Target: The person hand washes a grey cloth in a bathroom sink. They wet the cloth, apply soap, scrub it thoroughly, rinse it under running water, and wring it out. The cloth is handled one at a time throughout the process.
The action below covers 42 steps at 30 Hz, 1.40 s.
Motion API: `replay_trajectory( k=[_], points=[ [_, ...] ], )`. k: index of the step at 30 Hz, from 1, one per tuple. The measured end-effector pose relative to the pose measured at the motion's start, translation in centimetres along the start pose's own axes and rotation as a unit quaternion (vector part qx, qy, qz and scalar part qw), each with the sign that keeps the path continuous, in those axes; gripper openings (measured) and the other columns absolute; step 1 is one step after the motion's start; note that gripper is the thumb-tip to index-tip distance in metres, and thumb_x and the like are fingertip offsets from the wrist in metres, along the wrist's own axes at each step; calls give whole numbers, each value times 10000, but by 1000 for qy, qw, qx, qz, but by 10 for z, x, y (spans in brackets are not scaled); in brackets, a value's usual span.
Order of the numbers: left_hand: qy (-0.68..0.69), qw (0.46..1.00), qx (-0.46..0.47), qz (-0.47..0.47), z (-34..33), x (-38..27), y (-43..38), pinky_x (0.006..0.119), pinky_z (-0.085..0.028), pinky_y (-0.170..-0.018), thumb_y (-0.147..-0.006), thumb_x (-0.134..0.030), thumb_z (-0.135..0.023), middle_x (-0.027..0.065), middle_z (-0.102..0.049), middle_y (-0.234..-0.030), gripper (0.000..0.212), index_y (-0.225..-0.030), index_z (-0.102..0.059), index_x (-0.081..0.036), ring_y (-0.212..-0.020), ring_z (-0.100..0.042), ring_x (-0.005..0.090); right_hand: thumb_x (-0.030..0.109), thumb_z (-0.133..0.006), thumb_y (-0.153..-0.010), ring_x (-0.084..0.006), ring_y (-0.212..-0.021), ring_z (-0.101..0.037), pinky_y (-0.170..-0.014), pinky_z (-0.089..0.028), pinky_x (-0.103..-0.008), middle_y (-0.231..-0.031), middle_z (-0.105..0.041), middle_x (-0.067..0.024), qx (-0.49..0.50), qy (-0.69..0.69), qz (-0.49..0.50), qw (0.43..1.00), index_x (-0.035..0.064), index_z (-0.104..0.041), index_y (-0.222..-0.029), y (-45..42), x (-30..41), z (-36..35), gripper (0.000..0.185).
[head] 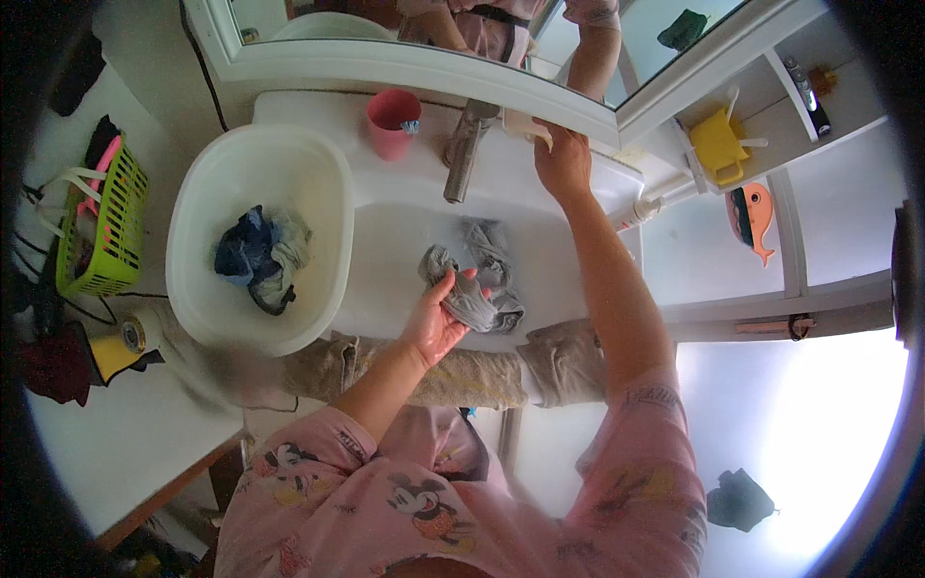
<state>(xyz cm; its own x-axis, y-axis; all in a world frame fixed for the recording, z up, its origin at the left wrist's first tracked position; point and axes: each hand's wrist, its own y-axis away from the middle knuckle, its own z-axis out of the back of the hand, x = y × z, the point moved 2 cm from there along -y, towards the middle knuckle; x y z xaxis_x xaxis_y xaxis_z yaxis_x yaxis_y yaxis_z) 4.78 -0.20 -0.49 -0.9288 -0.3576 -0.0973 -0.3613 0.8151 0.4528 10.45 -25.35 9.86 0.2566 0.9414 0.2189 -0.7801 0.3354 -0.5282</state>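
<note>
My left hand (439, 319) grips part of a wet grey cloth (473, 303) low over the white sink basin (390, 289). More grey fabric (490, 242) lies in the basin just beyond it, and I cannot tell whether it is the same piece. My right hand (565, 160) reaches past the metal faucet (466, 152) to the back ledge. Its fingers are at a pale dish or soap (522, 126) under the mirror frame, partly hidden, so the grip is unclear.
A white plastic tub (340, 217) with dark blue and pale cloths (253, 249) stands left of the basin. Beside the faucet is a pink cup (390, 126). A brown towel (462, 376) lies along the front edge. Left stands a green basket (108, 224); right, a yellow cup (715, 144).
</note>
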Motion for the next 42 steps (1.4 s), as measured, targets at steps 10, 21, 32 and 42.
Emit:
replay_trajectory(
  k=[10,21,32,42],
  points=[
    [-77,996,45,-11,-3,-10,5,383,-383,-905,-861,-386,-507,51,-553,-1027,406,-1136,-520,-87,-1020,-509,215,365,-621,-690,-350,-1203,-340,-1006,-270,-395,-1288,-376,-204,132,232,-34,963,55,-363,-1273,-36,-55,-55,708],
    [-88,994,58,-11,1,-15,4,324,-350,-929,-846,-358,-541,72,-520,-1085,450,-1206,-453,-104,-1039,-487,185,181,-471,-819,-341,-1086,-459,-943,-325,-428,-1151,-502,-186,36,174,24,984,78,-499,-1150,-42,-20,-50,348],
    [-107,992,51,-48,6,-19,0,351,-337,-961,-882,-307,-485,95,-492,-1197,415,-1231,-426,-91,-1076,-476,214,126,-524,-776,-388,-791,-550,-702,-456,-417,-868,-581,-211,-95,32,23,995,20,-561,-932,-13,-5,-10,192],
    [-88,989,81,-91,-4,-16,-5,393,-291,-997,-888,-485,-359,87,-462,-1234,526,-1238,-413,-96,-1143,-426,238,136,-558,-828,-161,-908,-530,-783,-438,-288,-1027,-556,-81,109,-584,-408,693,-3,-464,-1154,180,106,-16,367]
  ],
)
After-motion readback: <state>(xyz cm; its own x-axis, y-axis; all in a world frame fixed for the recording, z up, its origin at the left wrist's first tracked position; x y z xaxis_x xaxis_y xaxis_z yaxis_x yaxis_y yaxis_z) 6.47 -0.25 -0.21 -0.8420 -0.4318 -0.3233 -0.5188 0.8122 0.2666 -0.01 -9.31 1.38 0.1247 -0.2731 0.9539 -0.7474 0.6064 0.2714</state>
